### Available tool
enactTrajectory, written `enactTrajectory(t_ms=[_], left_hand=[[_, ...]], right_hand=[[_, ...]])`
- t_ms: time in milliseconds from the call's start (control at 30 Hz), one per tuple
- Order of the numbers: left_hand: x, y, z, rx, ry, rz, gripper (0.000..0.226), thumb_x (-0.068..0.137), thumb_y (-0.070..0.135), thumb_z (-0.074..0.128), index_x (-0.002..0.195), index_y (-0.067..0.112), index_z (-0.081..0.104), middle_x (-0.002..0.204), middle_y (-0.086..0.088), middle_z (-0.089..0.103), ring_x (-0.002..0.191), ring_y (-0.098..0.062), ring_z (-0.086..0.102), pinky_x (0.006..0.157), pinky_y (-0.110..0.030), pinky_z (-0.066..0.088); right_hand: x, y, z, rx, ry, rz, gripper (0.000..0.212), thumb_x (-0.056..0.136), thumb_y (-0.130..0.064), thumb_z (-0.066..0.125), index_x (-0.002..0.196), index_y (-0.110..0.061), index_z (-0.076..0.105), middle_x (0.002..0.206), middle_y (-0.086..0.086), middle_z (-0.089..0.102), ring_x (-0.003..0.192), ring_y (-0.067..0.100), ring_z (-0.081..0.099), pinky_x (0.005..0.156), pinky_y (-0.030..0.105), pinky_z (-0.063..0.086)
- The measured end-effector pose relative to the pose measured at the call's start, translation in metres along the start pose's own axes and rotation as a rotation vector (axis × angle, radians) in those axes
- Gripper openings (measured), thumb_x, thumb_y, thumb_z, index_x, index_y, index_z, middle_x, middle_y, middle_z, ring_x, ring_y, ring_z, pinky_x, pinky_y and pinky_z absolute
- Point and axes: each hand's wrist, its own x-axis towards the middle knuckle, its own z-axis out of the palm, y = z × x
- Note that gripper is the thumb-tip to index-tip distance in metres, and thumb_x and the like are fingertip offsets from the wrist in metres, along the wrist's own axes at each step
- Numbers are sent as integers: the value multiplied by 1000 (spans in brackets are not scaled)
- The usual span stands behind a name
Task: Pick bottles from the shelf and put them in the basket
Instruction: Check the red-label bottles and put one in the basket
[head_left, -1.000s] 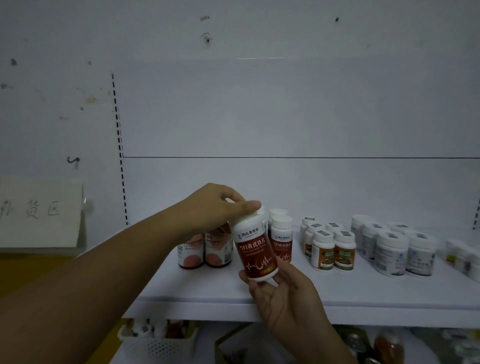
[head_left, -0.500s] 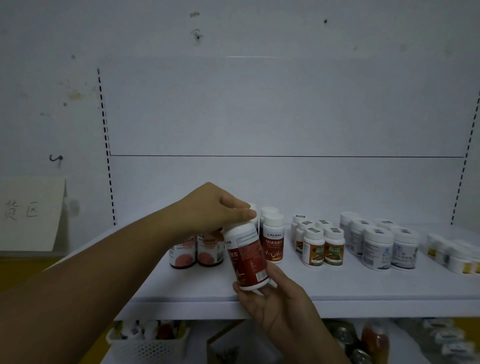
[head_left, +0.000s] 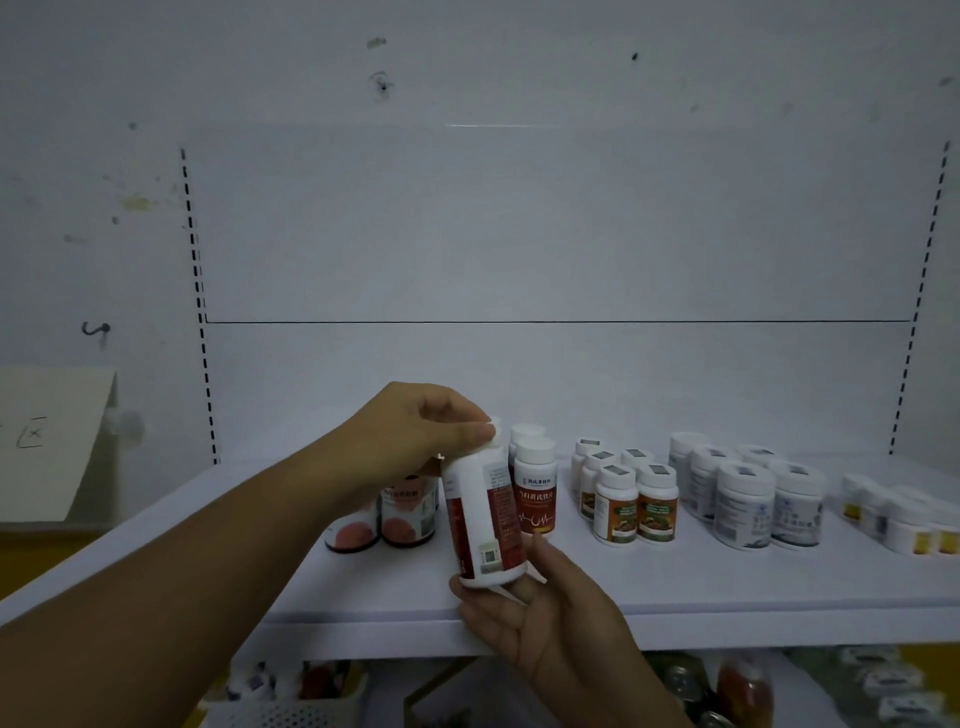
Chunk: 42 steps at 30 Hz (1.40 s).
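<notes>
A white bottle with a dark red label (head_left: 483, 525) is held upright above the front of the white shelf (head_left: 727, 587). My left hand (head_left: 415, 436) grips its cap from above. My right hand (head_left: 540, 618) cups its base from below, fingers curled round the bottom. The label's back side with a small code faces me. A white perforated basket (head_left: 291, 712) sits below the shelf at the lower left, partly cut off by the frame.
Standing on the shelf are two matching red-label bottles (head_left: 535, 488), two orange-label jars (head_left: 384, 519) behind my left wrist, several small orange-green bottles (head_left: 634, 504), larger white jars (head_left: 748, 499) and small yellow-label jars (head_left: 904, 525). More goods lie under the shelf. A paper sign (head_left: 47, 441) hangs at left.
The bottle has been turned in my hands, so its front label now faces away and the back shows. Both hands stayed on it, at about the same place.
</notes>
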Motion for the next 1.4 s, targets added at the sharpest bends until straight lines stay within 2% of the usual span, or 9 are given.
enactTrajectory(t_ms=[233, 367, 433, 600, 767, 867, 967, 1133, 1400], left_hand=[[-14, -20, 25, -250, 76, -21, 24, 82, 26, 65, 106, 27, 63, 104, 0, 69, 90, -15, 68, 63, -21, 56], [-13, -26, 33, -203, -5, -55, 58, 72, 17, 76, 116, 45, 49, 113, 3, 59, 98, -13, 62, 77, -25, 56], [-11, -29, 32, -242, 6, -49, 65, 73, 11, 75, 121, 44, 46, 114, 0, 62, 99, -16, 64, 82, -30, 56], [-8, -44, 42, -467, 42, -88, 48, 76, 6, 70, 116, 25, 51, 109, 1, 68, 90, -11, 70, 67, -24, 57], [-1, -77, 66, -288, 100, -167, 49, 72, 12, 76, 114, 24, 54, 111, 3, 66, 91, -10, 68, 71, -24, 55], [14, -92, 74, -250, 176, -151, 51, 72, 6, 75, 114, 22, 53, 114, 3, 64, 98, -4, 61, 74, -16, 49], [29, -101, 86, -175, 185, -163, 53, 74, 8, 74, 121, 20, 51, 111, 8, 61, 92, 1, 57, 73, -12, 45], [43, -111, 102, -65, 293, -153, 56, 76, 8, 72, 126, 21, 52, 117, 7, 59, 100, -8, 54, 90, -24, 41], [54, -122, 106, -81, 351, -194, 58, 78, 10, 71, 130, 19, 48, 129, 0, 58, 102, -7, 50, 92, -24, 40]], right_hand=[[3, -8, -7, -233, 46, -277, 45, 69, -3, 68, 113, -8, 58, 100, 18, 73, 88, 29, 72, 68, 34, 60], [10, -7, -5, -626, 230, -368, 45, 70, 0, 76, 102, -23, 54, 106, 2, 66, 83, 9, 69, 71, 24, 57], [11, -9, -4, -612, 198, -377, 39, 75, 1, 72, 100, -22, 53, 100, -1, 67, 82, 10, 68, 70, 25, 57], [15, -15, -12, -584, 202, -444, 35, 76, 4, 70, 101, -19, 60, 98, 4, 72, 87, 13, 70, 74, 25, 58], [19, -26, -16, -949, 224, -472, 43, 71, -5, 77, 103, -28, 61, 103, -10, 69, 89, -2, 66, 77, 14, 53], [24, -61, -16, -1211, 338, -637, 31, 80, -17, 71, 107, -31, 63, 95, -23, 62, 90, -12, 57, 72, 7, 47], [42, -103, -14, -1271, 418, -758, 16, 86, -19, 63, 99, -29, 63, 93, -18, 61, 86, -10, 55, 63, 3, 40], [96, -125, -22, -1662, 495, -643, 25, 88, -27, 58, 113, -24, 60, 120, -5, 60, 107, 13, 57, 89, 26, 45], [146, -145, -16, -1875, 474, -370, 43, 85, -33, 59, 124, -16, 55, 132, 2, 54, 116, 18, 52, 91, 29, 42]])
